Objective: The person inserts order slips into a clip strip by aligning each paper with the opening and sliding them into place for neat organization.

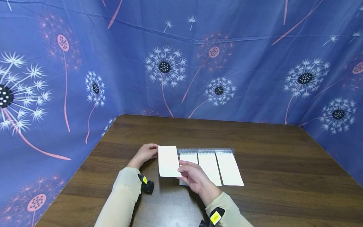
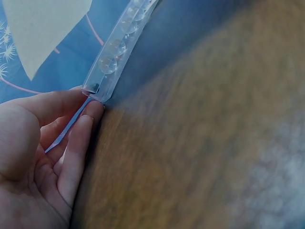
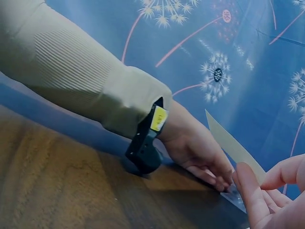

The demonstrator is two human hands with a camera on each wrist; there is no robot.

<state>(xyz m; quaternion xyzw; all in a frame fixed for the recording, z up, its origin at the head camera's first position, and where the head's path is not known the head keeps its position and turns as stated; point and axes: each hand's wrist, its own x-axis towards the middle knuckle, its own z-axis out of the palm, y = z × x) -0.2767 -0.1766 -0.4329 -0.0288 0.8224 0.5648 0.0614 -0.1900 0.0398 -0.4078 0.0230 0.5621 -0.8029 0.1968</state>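
My left hand [image 1: 144, 154] pinches the near end of a clear plastic strip [image 2: 106, 76] with round clear balls inside it. In the left wrist view, thumb and fingertips sit on either side of that end. My right hand [image 1: 195, 178] pinches a blank white card [image 1: 168, 160] by its right edge, thumb on one face and fingers on the other. The held card is raised and hides the strip's left end in the head view. Several more white cards [image 1: 229, 168] lie side by side with their top edges along the strip; the leftmost is partly covered by my right hand.
All this lies on a dark brown wooden table [image 1: 283, 151]. A blue cloth [image 1: 249, 63] with dandelion prints hangs behind it and along the sides. Black wrist cameras [image 1: 147, 186] are strapped over both light sleeves.
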